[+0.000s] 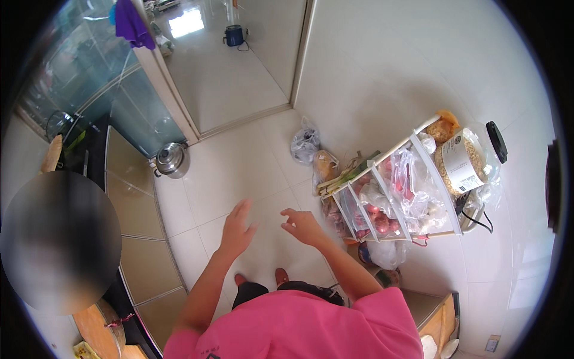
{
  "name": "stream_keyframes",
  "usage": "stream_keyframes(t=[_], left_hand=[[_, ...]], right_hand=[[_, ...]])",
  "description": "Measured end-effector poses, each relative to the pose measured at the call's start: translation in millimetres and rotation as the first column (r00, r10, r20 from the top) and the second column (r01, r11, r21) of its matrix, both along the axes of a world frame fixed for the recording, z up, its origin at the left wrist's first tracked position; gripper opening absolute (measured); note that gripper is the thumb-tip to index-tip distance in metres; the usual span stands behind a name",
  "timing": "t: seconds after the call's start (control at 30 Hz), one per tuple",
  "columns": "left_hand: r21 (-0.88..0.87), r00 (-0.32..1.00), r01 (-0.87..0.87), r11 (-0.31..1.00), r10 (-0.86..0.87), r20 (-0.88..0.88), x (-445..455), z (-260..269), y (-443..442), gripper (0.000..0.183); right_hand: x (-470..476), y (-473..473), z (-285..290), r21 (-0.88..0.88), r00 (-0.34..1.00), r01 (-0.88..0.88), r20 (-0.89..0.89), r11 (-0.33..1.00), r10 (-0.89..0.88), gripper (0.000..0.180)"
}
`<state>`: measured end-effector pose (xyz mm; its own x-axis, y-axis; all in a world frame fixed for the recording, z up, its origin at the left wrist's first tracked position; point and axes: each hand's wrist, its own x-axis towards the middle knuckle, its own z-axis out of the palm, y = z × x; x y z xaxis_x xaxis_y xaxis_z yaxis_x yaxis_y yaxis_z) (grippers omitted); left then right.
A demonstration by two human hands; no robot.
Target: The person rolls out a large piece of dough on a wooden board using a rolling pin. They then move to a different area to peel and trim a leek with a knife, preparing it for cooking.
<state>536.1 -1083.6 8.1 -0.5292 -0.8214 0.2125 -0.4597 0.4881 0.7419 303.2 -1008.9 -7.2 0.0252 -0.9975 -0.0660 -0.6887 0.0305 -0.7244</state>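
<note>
Both my hands are raised in front of me above the tiled floor (244, 179), apart from each other. My left hand (238, 229) holds nothing, its thumb spread away from the fingers. My right hand (302, 225) is bare too, its fingers slightly curled and apart. Nearest to my right hand is a white tiered storage rack (391, 197) holding bagged produce, among it red onions (381, 222). A large clear jar of oats (462, 161) with a black lid lies tilted on its top. Leeks (343, 179) stick out at the rack's far side.
A lidded steel pot (171, 160) stands on the floor by the cabinet fronts (130, 193) at left. Two plastic bags, one grey (306, 146) and one yellowish (326, 165), sit beside the rack. A sliding-door frame (244, 120) crosses the floor ahead. A blurred disc covers part of the left side.
</note>
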Motion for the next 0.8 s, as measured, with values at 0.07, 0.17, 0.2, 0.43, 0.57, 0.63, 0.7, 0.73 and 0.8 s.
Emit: stream_keyframes(t=[0.07, 0.17, 0.2, 0.43, 0.57, 0.63, 0.7, 0.73, 0.8], left_hand=[[0.004, 0.994, 0.085, 0.996, -0.085, 0.073, -43, -5, -16, 0.054], [0.048, 0.984, 0.160, 0.986, -0.163, 0.070, -85, -24, -36, 0.054], [0.078, 0.980, 0.174, 0.982, -0.181, 0.084, -96, -32, -45, 0.054], [0.279, 0.954, 0.259, 0.925, -0.289, 0.075, -163, -89, -119, 0.046], [0.361, 0.953, 0.231, 0.903, -0.285, 0.101, -186, -117, -151, 0.042], [0.398, 0.953, 0.193, 0.897, -0.268, 0.140, -189, -131, -161, 0.042], [0.425, 0.953, 0.151, 0.892, -0.246, 0.178, -189, -149, -169, 0.041], [0.434, 0.953, 0.128, 0.892, -0.232, 0.197, -187, -162, -171, 0.041], [0.460, 0.956, 0.061, 0.886, -0.185, 0.228, -182, -192, -172, 0.040]], right_hand=[[-32, -6, -13, 0.050, 0.996, 0.079, 0.034, 0.996, -0.081, 0.036], [-70, -22, -41, 0.113, 0.991, 0.132, 0.006, 0.985, -0.133, 0.037], [-82, -28, -53, 0.151, 0.989, 0.144, -0.010, 0.978, -0.144, 0.037], [-166, -77, -140, 0.313, 0.970, 0.228, -0.154, 0.922, -0.187, 0.036], [-210, -115, -184, 0.377, 0.937, 0.290, -0.298, 0.880, -0.182, 0.036], [-231, -131, -214, 0.421, 0.926, 0.309, -0.337, 0.853, -0.169, 0.032], [-254, -146, -250, 0.465, 0.908, 0.320, -0.399, 0.825, -0.127, 0.029], [-266, -156, -270, 0.485, 0.893, 0.323, -0.440, 0.813, -0.092, 0.028], [-289, -166, -323, 0.459, 0.851, 0.359, -0.519, 0.813, -0.083, 0.024]])
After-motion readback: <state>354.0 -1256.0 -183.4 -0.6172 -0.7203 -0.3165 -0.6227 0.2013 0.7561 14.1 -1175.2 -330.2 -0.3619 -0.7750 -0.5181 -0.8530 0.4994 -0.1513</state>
